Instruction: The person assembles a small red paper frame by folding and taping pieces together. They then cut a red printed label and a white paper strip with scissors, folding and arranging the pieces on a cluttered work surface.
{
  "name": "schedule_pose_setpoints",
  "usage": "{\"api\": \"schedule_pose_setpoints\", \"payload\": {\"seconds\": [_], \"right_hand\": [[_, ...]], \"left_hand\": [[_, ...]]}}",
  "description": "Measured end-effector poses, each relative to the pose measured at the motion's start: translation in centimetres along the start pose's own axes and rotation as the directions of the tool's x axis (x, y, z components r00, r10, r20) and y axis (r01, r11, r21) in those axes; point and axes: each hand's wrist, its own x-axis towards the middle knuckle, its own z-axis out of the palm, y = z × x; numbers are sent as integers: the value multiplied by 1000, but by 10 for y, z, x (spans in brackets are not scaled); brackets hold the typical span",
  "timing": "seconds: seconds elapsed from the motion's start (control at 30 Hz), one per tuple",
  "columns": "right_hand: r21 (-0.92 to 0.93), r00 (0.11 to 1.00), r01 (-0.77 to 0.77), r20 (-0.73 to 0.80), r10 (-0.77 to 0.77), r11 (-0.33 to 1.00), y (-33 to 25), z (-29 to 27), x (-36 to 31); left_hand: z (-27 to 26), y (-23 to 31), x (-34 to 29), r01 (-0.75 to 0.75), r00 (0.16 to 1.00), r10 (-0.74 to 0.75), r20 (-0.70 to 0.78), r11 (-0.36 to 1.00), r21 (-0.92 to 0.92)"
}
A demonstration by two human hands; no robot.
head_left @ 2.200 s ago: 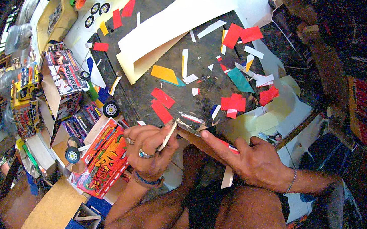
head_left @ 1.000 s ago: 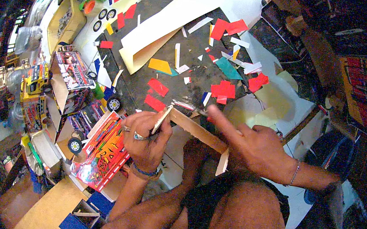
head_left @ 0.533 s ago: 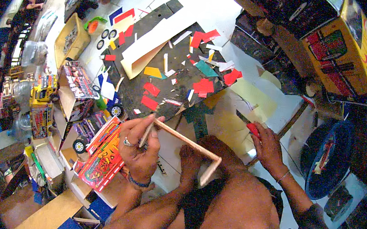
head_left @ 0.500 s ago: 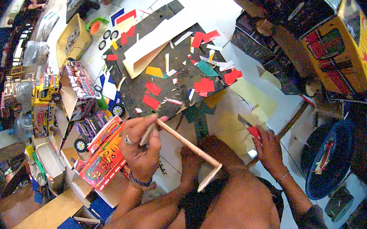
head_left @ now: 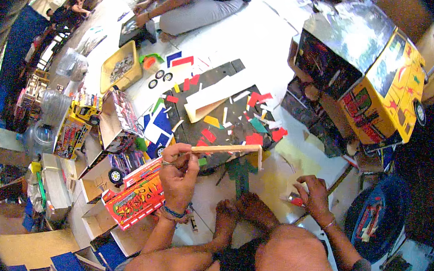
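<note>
A thin pale cardboard strip with a short bent-down flap at its far end point(head_left: 226, 149) hangs level above the floor, pinched at its near end by the left hand point(head_left: 179, 171). That grip is clenched on the strip, thumb over curled fingers, and I judge the strip is held up off the clutter so its folded end stays free of the scraps below. At about four o'clock from it, the right hand point(head_left: 314, 196) rests low on the floor with its fingers closed round a small red-and-silver tube-like thing point(head_left: 295, 199); what it is exactly I cannot tell. The person's bare feet point(head_left: 243, 212) lie between the two hands.

At eight o'clock from the left hand lies a flat red printed card box panel with bright graphics point(head_left: 136, 196), glossy and stiff. Beyond the strip, at twelve o'clock, spreads a dark mat strewn with small red, yellow and teal paper offcuts point(head_left: 229, 123), and on it a long white folded card sheet point(head_left: 216, 93). Farther, at eleven o'clock, sits a shallow yellow tray of small parts point(head_left: 121, 67) with black toy wheels point(head_left: 159, 79) beside it. At two o'clock stands a big yellow model bus of painted card point(head_left: 386, 90). Farthest off, another person sits cross-legged in pale trousers point(head_left: 198, 12).
</note>
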Motion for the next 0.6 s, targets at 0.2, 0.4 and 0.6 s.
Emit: {"api": "schedule_pose_setpoints", "payload": {"seconds": [0.2, 0.4, 0.6], "right_hand": [[433, 984, 81, -177, -3, 898, -61, -45, 138], [483, 973, -50, -175, 152, 874, -67, -28, 282], [516, 983, -181, 72, 168, 838, -59, -20, 318]], "left_hand": [[-1, -10, 29, 28, 988, -40, 148, 996, 82], [9, -15, 56, -17, 944, -56, 327, 976, 216], [9, -24, 65, 162, 928, -203, 313, 975, 152]]}}
